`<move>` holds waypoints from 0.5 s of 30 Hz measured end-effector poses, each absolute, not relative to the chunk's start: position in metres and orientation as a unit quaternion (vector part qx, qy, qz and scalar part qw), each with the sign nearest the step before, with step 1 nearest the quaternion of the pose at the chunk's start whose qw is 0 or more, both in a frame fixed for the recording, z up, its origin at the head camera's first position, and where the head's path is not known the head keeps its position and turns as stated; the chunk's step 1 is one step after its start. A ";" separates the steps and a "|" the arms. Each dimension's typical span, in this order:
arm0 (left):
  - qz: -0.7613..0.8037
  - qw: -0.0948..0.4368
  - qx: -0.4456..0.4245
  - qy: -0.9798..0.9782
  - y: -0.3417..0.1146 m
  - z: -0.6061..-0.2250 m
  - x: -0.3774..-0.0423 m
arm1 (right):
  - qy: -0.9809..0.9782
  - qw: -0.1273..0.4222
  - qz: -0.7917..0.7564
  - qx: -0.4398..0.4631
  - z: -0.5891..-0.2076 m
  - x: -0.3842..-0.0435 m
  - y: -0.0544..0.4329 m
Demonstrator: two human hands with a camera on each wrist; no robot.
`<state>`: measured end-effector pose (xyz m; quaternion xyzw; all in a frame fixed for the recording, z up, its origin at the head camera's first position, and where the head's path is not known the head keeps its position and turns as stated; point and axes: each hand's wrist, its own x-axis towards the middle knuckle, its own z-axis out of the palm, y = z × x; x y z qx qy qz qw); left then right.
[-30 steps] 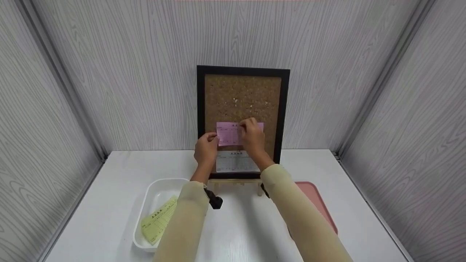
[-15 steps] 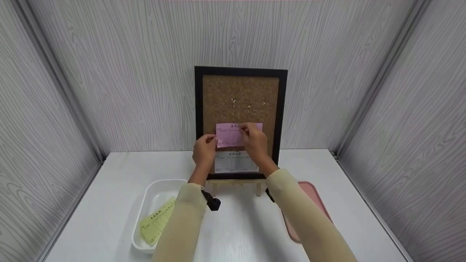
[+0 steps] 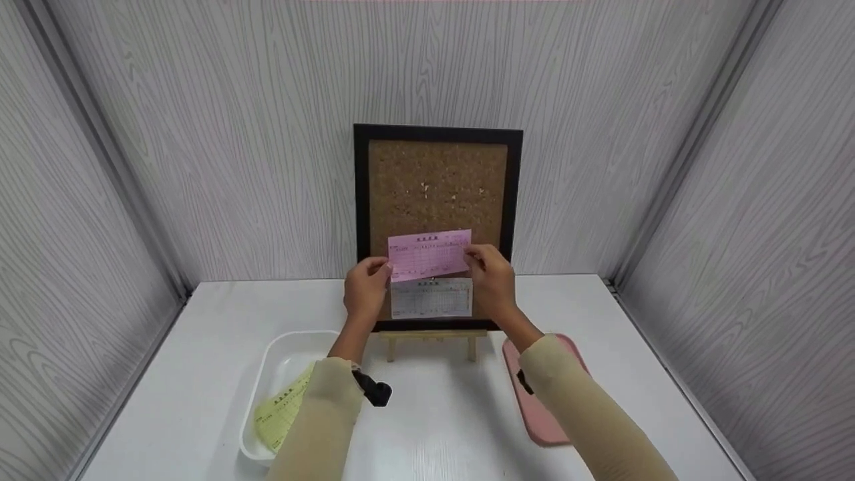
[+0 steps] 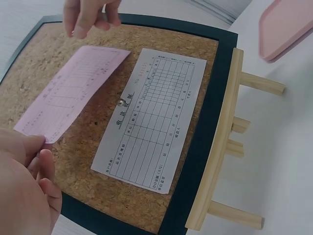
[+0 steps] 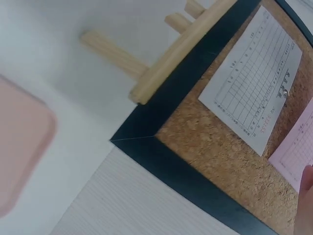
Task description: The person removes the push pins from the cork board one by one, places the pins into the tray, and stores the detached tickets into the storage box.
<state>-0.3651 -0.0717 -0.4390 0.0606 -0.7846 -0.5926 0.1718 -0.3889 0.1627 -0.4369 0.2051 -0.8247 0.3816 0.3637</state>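
My left hand (image 3: pixel 365 290) pinches the left end of a pink receipt slip (image 3: pixel 427 256), which tilts and stands away from the framed corkboard (image 3: pixel 437 167). Beyond the slip's other end is my right hand (image 3: pixel 493 277); the left wrist view shows its curled fingers (image 4: pixel 84 17) apart from the paper. A small silvery glint, seemingly a pushpin (image 4: pixel 102 16), shows between them, mostly hidden. Below, a white receipt slip (image 3: pixel 431 304) is fixed to the cork by a silver pushpin (image 4: pixel 121 102) at its top edge.
A wooden easel (image 3: pixel 434 333) supports the board on the white table (image 3: pixel 427 414). At left, a white tray (image 3: pixel 250 417) holds yellow slips (image 3: pixel 275 417), partly behind my left sleeve. A pink tray (image 3: pixel 541 421) lies at right, partly under my right forearm.
The pink slip has come away from the cork and tilted, its right end higher. My right hand has moved right and down from its top edge; the left hand has lowered slightly with it.
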 end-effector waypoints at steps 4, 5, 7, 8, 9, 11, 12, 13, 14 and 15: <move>-0.595 0.174 0.057 -0.783 -0.075 -0.442 -0.354 | -0.820 0.370 0.377 0.220 -0.449 -0.378 0.178; -0.595 0.174 0.055 -0.783 -0.075 -0.443 -0.352 | -0.820 0.371 0.375 0.222 -0.452 -0.375 0.182; -0.595 0.173 0.054 -0.783 -0.076 -0.444 -0.346 | -0.820 0.372 0.373 0.224 -0.459 -0.370 0.191; -0.596 0.172 0.053 -0.782 -0.076 -0.445 -0.344 | -0.821 0.371 0.370 0.224 -0.462 -0.367 0.195; -0.599 0.170 0.053 -0.781 -0.076 -0.445 -0.340 | -0.823 0.370 0.368 0.223 -0.465 -0.364 0.199; -0.606 0.168 0.050 -0.776 -0.076 -0.446 -0.334 | -0.827 0.367 0.366 0.219 -0.472 -0.357 0.208; -0.610 0.168 0.048 -0.773 -0.077 -0.447 -0.330 | -0.829 0.365 0.366 0.217 -0.475 -0.353 0.212; -0.614 0.169 0.044 -0.770 -0.077 -0.447 -0.326 | -0.830 0.364 0.365 0.215 -0.479 -0.350 0.217; -0.618 0.170 0.039 -0.767 -0.077 -0.447 -0.322 | -0.832 0.362 0.363 0.211 -0.482 -0.347 0.221; -0.622 0.171 0.034 -0.763 -0.077 -0.447 -0.318 | -0.833 0.359 0.367 0.207 -0.485 -0.344 0.225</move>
